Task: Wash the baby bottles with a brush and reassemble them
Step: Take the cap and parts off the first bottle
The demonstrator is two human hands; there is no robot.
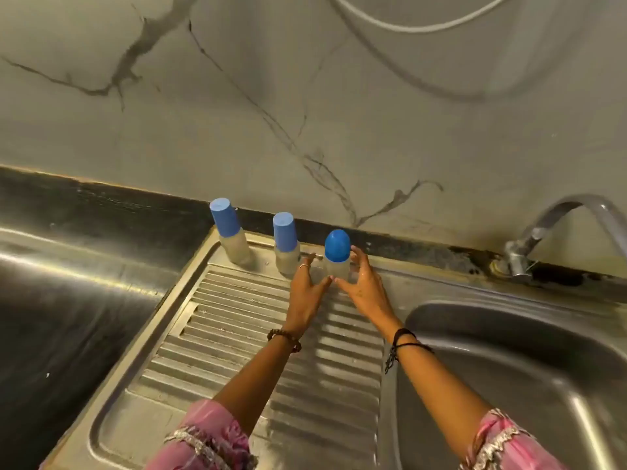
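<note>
Three translucent baby bottles with blue caps stand in a row at the back edge of the steel drainboard. The left bottle and the middle bottle have tall flat-topped caps. The right bottle has a domed cap. My right hand holds this right bottle, fingers against its right side and thumb at its front base. My left hand is spread just left of it, thumb tip touching the bottle's base, its other fingers apart from the bottle. No brush is in view.
A steel sink basin lies to the right, with a curved tap at its back. A dark countertop runs to the left. The marbled wall rises directly behind the bottles.
</note>
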